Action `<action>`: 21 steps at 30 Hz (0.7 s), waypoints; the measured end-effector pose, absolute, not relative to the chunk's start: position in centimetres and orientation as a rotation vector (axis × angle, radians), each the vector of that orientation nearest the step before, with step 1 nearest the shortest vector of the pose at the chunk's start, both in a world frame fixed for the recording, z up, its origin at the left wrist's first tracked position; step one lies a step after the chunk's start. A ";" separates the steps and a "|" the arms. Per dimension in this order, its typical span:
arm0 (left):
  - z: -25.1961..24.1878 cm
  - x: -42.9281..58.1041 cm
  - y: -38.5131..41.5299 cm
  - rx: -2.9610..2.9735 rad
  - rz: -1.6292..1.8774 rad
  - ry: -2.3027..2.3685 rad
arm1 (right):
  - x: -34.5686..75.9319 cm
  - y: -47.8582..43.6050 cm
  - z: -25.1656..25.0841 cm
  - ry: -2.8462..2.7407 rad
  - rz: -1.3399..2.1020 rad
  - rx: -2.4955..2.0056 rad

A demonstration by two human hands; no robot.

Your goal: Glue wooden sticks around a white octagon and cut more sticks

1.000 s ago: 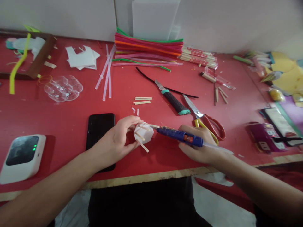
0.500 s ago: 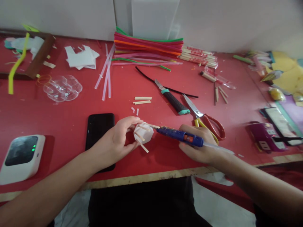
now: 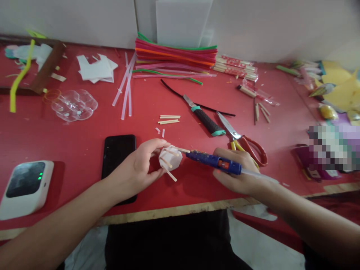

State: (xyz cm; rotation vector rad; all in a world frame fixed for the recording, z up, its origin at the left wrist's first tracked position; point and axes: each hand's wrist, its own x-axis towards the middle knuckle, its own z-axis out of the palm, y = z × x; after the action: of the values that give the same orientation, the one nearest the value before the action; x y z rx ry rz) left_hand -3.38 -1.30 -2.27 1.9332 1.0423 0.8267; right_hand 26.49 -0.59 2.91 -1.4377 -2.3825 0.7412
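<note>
Between the thumb and fingers of my left hand [image 3: 147,159] is a small white many-sided paper piece [image 3: 174,161]. Several thin wooden sticks [image 3: 171,175] stand out from it. My right hand [image 3: 236,170] is wrapped round a blue hot glue gun [image 3: 208,160], with a clear glue stick [image 3: 260,175] coming out of its back end. The gun's nozzle points left and is at the paper piece's upper stick; whether they touch I cannot tell. Part of the gun's handle is hidden by my fingers.
Beyond my right hand lie scissors [image 3: 247,146] and a black-handled knife [image 3: 206,118]. Short sticks [image 3: 169,119] lie behind the paper piece. A black phone [image 3: 118,150] is partly under my left wrist. Pipe cleaners [image 3: 176,54] are stacked against the wall. A white device [image 3: 28,187] stands at left.
Both hands, the paper piece and the glue gun hold almost the same place. At the far right, a patch of the picture is now blurred into blocks.
</note>
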 end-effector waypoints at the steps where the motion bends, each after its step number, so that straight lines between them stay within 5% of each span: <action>1: -2.3 -3.4 -1.3 1.932 0.822 1.042 | 26.5 -0.6 2.9 -2.382 0.739 -1.440; 13: -2.3 -3.4 -1.2 1.925 0.820 1.040 | 26.6 -0.6 2.9 -2.421 0.674 -1.430; 21: -2.6 -3.5 -1.3 1.928 0.806 1.035 | 27.9 0.0 1.8 -2.596 0.113 -1.420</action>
State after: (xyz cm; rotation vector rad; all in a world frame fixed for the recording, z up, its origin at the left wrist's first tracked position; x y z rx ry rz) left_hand -3.49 -1.34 -2.64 1.9281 1.0353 0.8064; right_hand 27.90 0.03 1.77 -1.4196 -2.5964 0.1134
